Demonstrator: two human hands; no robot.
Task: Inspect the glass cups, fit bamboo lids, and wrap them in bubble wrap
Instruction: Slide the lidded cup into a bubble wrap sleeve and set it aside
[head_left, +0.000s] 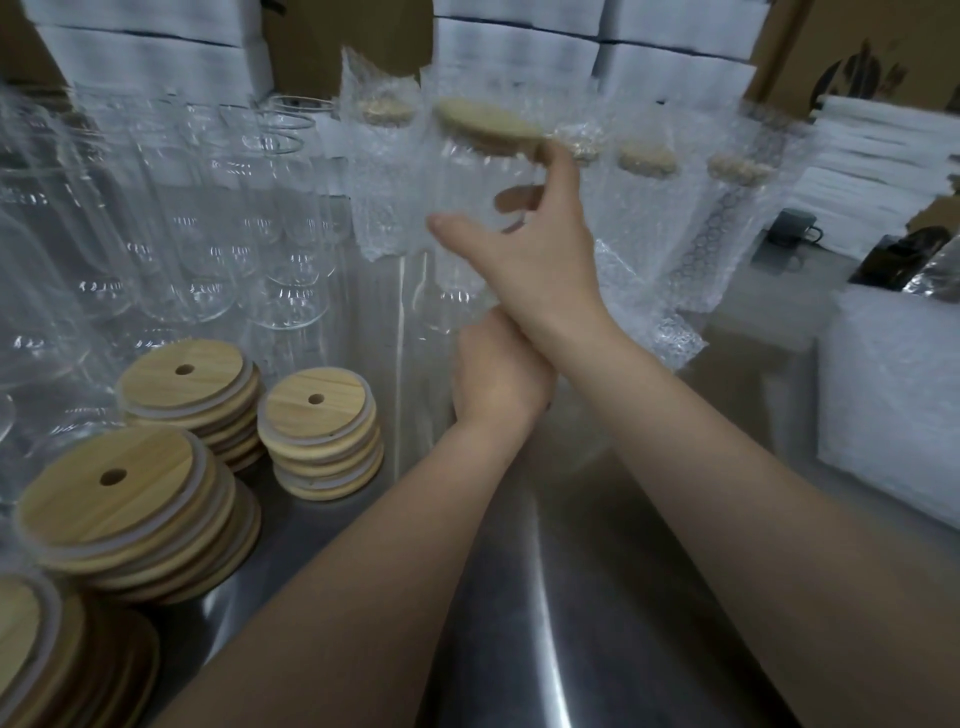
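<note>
bamboo lid caps a glass cup gripped by right hand, left hand's grasp unclear.

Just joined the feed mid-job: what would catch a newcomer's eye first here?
At centre, the right hand and left hand cross over a clear glass cup topped with a round bamboo lid. Stacks of round bamboo lids with straw holes sit lower left; bubble-wrapped lidded cups line the back.
</note>
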